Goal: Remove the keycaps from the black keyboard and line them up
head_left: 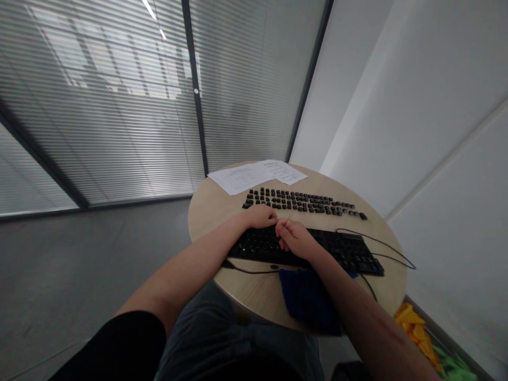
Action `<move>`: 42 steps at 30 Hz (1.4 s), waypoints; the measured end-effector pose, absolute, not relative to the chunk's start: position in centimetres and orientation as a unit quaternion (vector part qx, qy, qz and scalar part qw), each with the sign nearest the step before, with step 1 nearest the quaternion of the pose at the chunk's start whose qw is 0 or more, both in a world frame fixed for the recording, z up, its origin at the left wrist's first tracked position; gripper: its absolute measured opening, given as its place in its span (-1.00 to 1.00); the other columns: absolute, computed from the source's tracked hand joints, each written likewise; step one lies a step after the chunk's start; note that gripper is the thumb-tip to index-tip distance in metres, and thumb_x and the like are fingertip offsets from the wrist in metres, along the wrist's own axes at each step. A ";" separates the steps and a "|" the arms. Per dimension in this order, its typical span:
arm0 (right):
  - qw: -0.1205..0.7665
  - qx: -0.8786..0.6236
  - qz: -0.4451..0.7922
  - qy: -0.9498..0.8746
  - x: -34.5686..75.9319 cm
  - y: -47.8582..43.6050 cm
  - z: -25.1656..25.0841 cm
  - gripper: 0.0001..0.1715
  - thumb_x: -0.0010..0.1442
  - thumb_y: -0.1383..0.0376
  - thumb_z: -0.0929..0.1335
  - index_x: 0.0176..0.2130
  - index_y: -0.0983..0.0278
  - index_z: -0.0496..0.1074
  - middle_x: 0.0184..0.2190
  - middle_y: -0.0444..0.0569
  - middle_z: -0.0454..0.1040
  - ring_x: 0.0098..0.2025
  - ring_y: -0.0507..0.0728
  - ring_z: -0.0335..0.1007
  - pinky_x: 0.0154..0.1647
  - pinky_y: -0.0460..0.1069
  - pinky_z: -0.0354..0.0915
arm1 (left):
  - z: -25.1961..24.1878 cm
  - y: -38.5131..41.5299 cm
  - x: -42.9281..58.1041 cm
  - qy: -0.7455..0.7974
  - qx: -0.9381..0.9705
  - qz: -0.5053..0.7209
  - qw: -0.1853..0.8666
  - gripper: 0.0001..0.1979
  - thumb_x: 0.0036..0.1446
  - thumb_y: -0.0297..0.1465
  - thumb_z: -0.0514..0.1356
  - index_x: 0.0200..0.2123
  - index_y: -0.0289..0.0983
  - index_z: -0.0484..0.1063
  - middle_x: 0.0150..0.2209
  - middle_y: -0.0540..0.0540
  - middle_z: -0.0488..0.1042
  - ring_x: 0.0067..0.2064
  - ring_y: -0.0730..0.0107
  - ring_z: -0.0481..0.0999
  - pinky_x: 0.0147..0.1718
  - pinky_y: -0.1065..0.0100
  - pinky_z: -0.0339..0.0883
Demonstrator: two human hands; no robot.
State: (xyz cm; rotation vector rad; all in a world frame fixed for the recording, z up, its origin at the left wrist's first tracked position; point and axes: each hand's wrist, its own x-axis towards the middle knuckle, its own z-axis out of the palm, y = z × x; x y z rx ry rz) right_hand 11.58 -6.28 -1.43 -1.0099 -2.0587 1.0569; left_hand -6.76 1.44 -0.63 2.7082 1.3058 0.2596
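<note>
A black keyboard (257, 244) with most of its keycaps off lies across the round table. My left hand (260, 216) rests over its far edge, fingers curled together; anything between them is too small to make out. Close beside it, above the middle of the keyboard, my right hand (296, 239) is closed. Faint thin wire-like prongs stick up from its fingers, perhaps part of a small tool. Beyond both hands, loose black keycaps (299, 203) are laid out in rows. Under my right forearm a dark blue cloth (304, 296) hangs over the table's near edge.
Printed paper sheets (254, 176) lie at the far side of the round wooden table (254, 293). A black cable (392, 248) loops over its right edge, and another runs along the near side. Yellow and green items (415, 328) sit on the floor at right. White walls and a blind-covered glass partition stand behind.
</note>
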 end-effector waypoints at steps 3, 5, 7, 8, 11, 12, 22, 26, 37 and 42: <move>0.308 -0.388 0.410 -0.766 11.4 -6.1 -1.7 -0.62 0.36 0.01 0.22 -0.36 0.20 0.28 -0.67 -0.23 0.39 -0.67 -0.01 0.29 -0.62 -0.15 0.19 | -0.6 1.4 -6.8 0.430 0.897 0.084 0.062 -0.72 0.21 -0.26 0.13 -0.38 -0.22 0.62 -0.39 -0.10 0.60 -0.36 0.28 0.52 -0.40 0.38 0.24; 0.311 -0.394 0.431 -0.750 11.4 -5.8 -2.0 -0.60 0.35 -0.02 0.21 -0.36 0.20 0.27 -0.69 -0.24 0.37 -0.70 -0.01 0.27 -0.66 -0.15 0.16 | -0.5 1.4 -6.7 0.430 0.897 0.083 0.060 -0.72 0.21 -0.27 0.13 -0.39 -0.23 0.61 -0.40 -0.11 0.60 -0.36 0.28 0.52 -0.39 0.38 0.25; 0.314 -0.401 0.449 -0.734 11.3 -5.6 -2.3 -0.58 0.34 -0.05 0.20 -0.35 0.20 0.26 -0.71 -0.25 0.35 -0.72 -0.01 0.25 -0.69 -0.16 0.14 | -0.5 1.4 -6.7 0.430 0.897 0.085 0.058 -0.72 0.22 -0.28 0.13 -0.40 -0.23 0.61 -0.41 -0.11 0.60 -0.36 0.28 0.52 -0.37 0.38 0.26; 0.314 -0.404 0.456 -0.728 11.3 -5.5 -2.5 -0.57 0.34 -0.06 0.20 -0.35 0.20 0.26 -0.71 -0.24 0.35 -0.72 -0.01 0.24 -0.69 -0.16 0.14 | -0.5 1.4 -6.7 0.429 0.897 0.086 0.058 -0.72 0.22 -0.28 0.13 -0.40 -0.23 0.60 -0.41 -0.10 0.59 -0.37 0.28 0.51 -0.37 0.38 0.26; 0.314 -0.411 0.464 -0.719 11.3 -5.3 -2.6 -0.55 0.32 -0.09 0.21 -0.36 0.20 0.26 -0.72 -0.24 0.34 -0.72 -0.02 0.24 -0.70 -0.17 0.14 | -0.5 1.3 -6.7 0.427 0.898 0.086 0.060 -0.71 0.22 -0.28 0.13 -0.42 -0.24 0.59 -0.43 -0.10 0.59 -0.39 0.29 0.51 -0.40 0.38 0.24; 0.314 -0.413 0.466 -0.717 11.3 -5.3 -2.6 -0.55 0.32 -0.09 0.21 -0.36 0.20 0.25 -0.72 -0.24 0.34 -0.72 -0.02 0.24 -0.70 -0.17 0.14 | -0.4 1.3 -6.7 0.426 0.899 0.084 0.060 -0.71 0.22 -0.29 0.13 -0.42 -0.24 0.59 -0.43 -0.10 0.59 -0.39 0.29 0.51 -0.41 0.38 0.23; 0.319 -0.420 0.473 -0.706 11.2 -5.3 -2.6 -0.56 0.31 -0.08 0.22 -0.35 0.20 0.26 -0.72 -0.26 0.33 -0.72 -0.02 0.24 -0.69 -0.17 0.17 | -0.4 1.2 -6.7 0.430 0.898 0.073 0.059 -0.70 0.24 -0.28 0.11 -0.39 -0.23 0.61 -0.38 -0.11 0.60 -0.36 0.28 0.51 -0.41 0.37 0.20; 0.317 -0.421 0.473 -0.706 11.2 -5.5 -2.4 -0.56 0.32 -0.08 0.21 -0.35 0.20 0.25 -0.72 -0.26 0.33 -0.72 -0.02 0.22 -0.69 -0.17 0.15 | -0.2 1.2 -6.7 0.433 0.896 0.073 0.064 -0.71 0.23 -0.28 0.12 -0.40 -0.24 0.60 -0.38 -0.12 0.60 -0.35 0.27 0.51 -0.40 0.37 0.20; 0.326 -0.414 0.460 -0.715 11.0 -5.9 -2.0 -0.54 0.31 -0.11 0.22 -0.35 0.20 0.25 -0.71 -0.27 0.29 -0.70 -0.02 0.24 -0.67 -0.16 0.17 | 0.0 1.1 -6.7 0.434 0.896 0.067 0.068 -0.74 0.21 -0.31 0.13 -0.42 -0.24 0.58 -0.41 -0.09 0.59 -0.37 0.29 0.51 -0.41 0.38 0.21; 0.329 -0.412 0.467 -0.710 11.0 -5.7 -2.3 -0.55 0.31 -0.10 0.22 -0.34 0.20 0.25 -0.70 -0.26 0.31 -0.70 -0.03 0.24 -0.67 -0.16 0.17 | 0.1 1.0 -6.7 0.437 0.895 0.064 0.071 -0.75 0.22 -0.32 0.12 -0.36 -0.23 0.60 -0.36 -0.08 0.62 -0.33 0.30 0.53 -0.38 0.40 0.24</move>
